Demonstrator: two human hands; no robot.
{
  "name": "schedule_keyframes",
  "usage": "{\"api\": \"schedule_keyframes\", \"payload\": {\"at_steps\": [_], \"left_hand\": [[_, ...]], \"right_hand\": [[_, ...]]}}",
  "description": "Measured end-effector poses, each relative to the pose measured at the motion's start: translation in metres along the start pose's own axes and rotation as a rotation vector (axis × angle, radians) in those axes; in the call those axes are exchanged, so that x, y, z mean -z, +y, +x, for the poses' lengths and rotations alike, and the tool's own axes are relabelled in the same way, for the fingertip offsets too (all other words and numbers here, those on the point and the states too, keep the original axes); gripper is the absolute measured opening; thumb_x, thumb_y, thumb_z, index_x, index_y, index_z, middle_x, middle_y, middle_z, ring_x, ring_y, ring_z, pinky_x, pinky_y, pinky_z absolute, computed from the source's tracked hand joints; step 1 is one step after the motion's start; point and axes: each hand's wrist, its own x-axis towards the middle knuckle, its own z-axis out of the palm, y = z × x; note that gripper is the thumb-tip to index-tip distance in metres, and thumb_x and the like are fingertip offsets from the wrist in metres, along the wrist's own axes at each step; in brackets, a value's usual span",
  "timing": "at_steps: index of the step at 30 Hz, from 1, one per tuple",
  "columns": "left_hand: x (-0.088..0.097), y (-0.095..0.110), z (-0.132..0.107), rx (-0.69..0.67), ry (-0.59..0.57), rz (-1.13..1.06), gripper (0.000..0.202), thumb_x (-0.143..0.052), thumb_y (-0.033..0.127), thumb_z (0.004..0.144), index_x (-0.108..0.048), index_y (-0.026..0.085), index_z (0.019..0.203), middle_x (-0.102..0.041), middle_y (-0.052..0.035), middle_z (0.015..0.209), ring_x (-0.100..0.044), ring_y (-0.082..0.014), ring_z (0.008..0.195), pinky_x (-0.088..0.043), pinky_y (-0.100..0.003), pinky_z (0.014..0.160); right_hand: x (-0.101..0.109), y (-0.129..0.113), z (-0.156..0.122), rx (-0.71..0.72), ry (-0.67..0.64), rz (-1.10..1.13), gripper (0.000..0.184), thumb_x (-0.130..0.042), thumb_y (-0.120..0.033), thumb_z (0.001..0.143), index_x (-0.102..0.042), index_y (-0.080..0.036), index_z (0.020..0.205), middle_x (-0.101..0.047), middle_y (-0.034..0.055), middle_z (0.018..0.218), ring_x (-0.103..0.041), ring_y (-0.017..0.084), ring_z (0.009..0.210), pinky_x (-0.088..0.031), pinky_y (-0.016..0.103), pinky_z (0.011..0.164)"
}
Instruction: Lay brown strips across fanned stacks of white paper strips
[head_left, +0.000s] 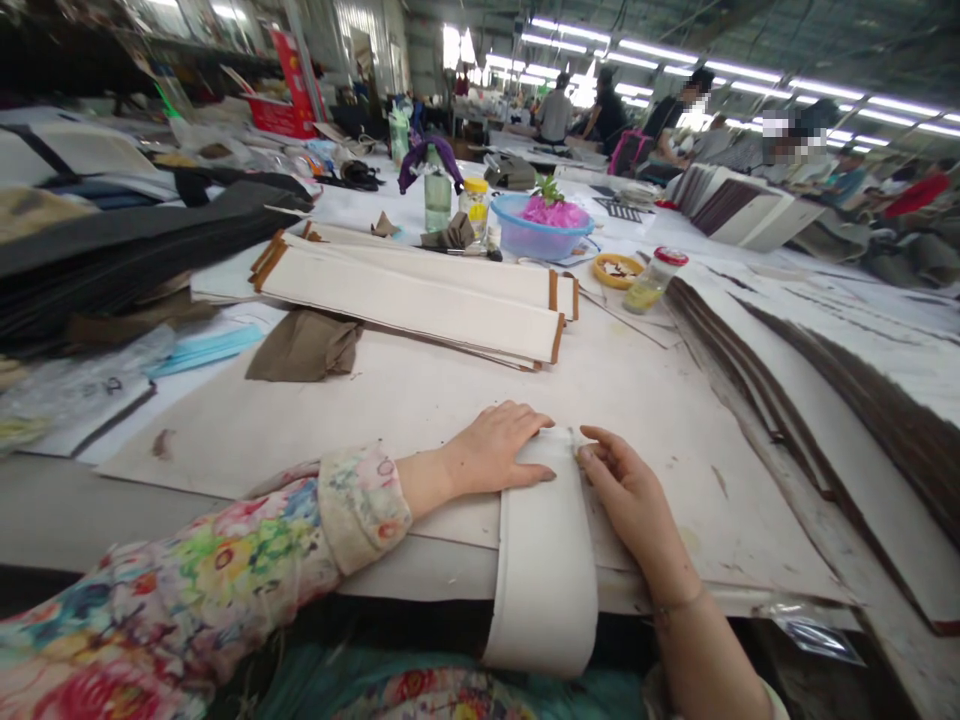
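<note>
A white strip of stiff material [544, 560] lies over the near edge of the table and curls down toward my lap. My left hand [491, 448], in a flowered sleeve, rests flat on the strip's upper left part with fingers stretched out. At the strip's top right edge, my right hand [630, 490] has its fingers bent and fingertips touching the edge. Under both hands lies a large off-white work sheet [420, 400].
A stack of long white strips with brown ends [420, 290] lies farther back. An olive cloth [304, 345] sits at left. Fanned dark-edged strips [825, 370] cover the right. A blue bowl [541, 236], a yellow dish [616, 269], jars and bottles stand behind. People work in the distance.
</note>
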Motion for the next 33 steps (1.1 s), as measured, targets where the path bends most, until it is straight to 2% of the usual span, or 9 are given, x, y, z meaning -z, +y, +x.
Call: {"api": "schedule_keyframes", "payload": {"at_steps": [5,10,17,19,21,23,26,29,33], "left_hand": [[-0.001,-0.001,0.000,-0.005,0.008,-0.002,0.052,-0.055,0.050,0.074,-0.044,0.017,0.112,-0.052,-0.0080,0.106,-0.046,-0.0238,0.099,-0.035,-0.037,0.088],[-0.001,-0.001,-0.001,-0.002,0.007,-0.013,0.052,-0.054,0.050,0.074,-0.043,0.018,0.113,-0.051,-0.0078,0.106,-0.045,-0.0237,0.101,-0.034,-0.037,0.089],[0.000,-0.001,-0.001,-0.001,-0.004,0.007,0.052,-0.054,0.051,0.074,-0.044,0.017,0.112,-0.052,-0.0079,0.106,-0.046,-0.0237,0.099,-0.035,-0.036,0.087],[-0.001,-0.001,0.000,0.000,-0.009,0.008,0.051,-0.055,0.051,0.074,-0.045,0.018,0.111,-0.052,-0.0077,0.107,-0.046,-0.0239,0.100,-0.035,-0.036,0.087],[-0.001,-0.001,0.000,0.007,-0.010,0.005,0.051,-0.055,0.051,0.073,-0.045,0.018,0.111,-0.052,-0.0076,0.106,-0.046,-0.0239,0.099,-0.035,-0.036,0.087],[-0.002,-0.001,0.000,0.013,-0.001,-0.003,0.052,-0.056,0.051,0.073,-0.045,0.017,0.111,-0.052,-0.0076,0.106,-0.046,-0.0236,0.099,-0.035,-0.036,0.088],[-0.001,-0.001,0.000,0.010,0.022,-0.016,0.049,-0.057,0.050,0.072,-0.048,0.017,0.107,-0.053,-0.0069,0.103,-0.047,-0.0222,0.098,-0.036,-0.034,0.087],[0.002,-0.001,-0.001,-0.006,0.012,0.002,0.039,-0.057,0.050,0.073,-0.052,0.017,0.093,-0.054,-0.0056,0.095,-0.048,-0.0208,0.092,-0.038,-0.032,0.082],[0.004,-0.001,0.000,-0.024,-0.005,0.014,0.036,-0.055,0.052,0.073,-0.053,0.016,0.080,-0.052,-0.0049,0.093,-0.048,-0.0200,0.088,-0.039,-0.032,0.078]], "right_hand": [[-0.003,-0.002,-0.001,-0.007,-0.049,-0.185,0.042,-0.050,-0.043,0.078,-0.048,-0.017,0.111,-0.054,-0.0006,0.067,-0.051,0.015,0.059,-0.042,0.028,0.056],[-0.006,-0.004,-0.006,0.064,0.061,-0.403,0.038,-0.050,-0.043,0.077,-0.052,-0.015,0.104,-0.054,0.0013,0.069,-0.050,0.016,0.057,-0.041,0.030,0.056],[-0.003,-0.006,-0.001,-0.019,0.002,-0.392,0.025,-0.044,-0.042,0.081,-0.056,-0.020,0.084,-0.060,0.0013,0.069,-0.054,0.017,0.059,-0.040,0.030,0.057],[-0.004,-0.005,0.000,0.004,0.016,-0.397,0.023,-0.044,-0.041,0.081,-0.056,-0.020,0.081,-0.059,0.0008,0.066,-0.053,0.017,0.058,-0.039,0.029,0.056],[-0.006,-0.005,-0.002,0.092,0.054,-0.392,0.021,-0.044,-0.038,0.082,-0.054,-0.020,0.080,-0.058,0.0013,0.067,-0.053,0.017,0.060,-0.040,0.029,0.057],[-0.007,-0.005,-0.008,0.241,0.080,-0.359,0.016,-0.043,-0.033,0.083,-0.053,-0.020,0.082,-0.058,0.0038,0.077,-0.054,0.018,0.071,-0.042,0.031,0.064],[-0.007,-0.006,-0.018,0.397,0.007,-0.259,0.012,-0.041,-0.028,0.085,-0.050,-0.021,0.087,-0.058,0.0070,0.096,-0.053,0.019,0.091,-0.042,0.033,0.077],[-0.004,-0.008,-0.024,0.327,-0.070,-0.176,0.014,-0.041,-0.029,0.086,-0.050,-0.022,0.094,-0.059,0.0057,0.096,-0.054,0.018,0.090,-0.043,0.031,0.078],[-0.002,-0.011,-0.023,0.255,-0.124,-0.149,0.029,-0.033,-0.035,0.089,-0.045,-0.021,0.111,-0.058,0.0053,0.096,-0.055,0.017,0.087,-0.044,0.029,0.075]]}}
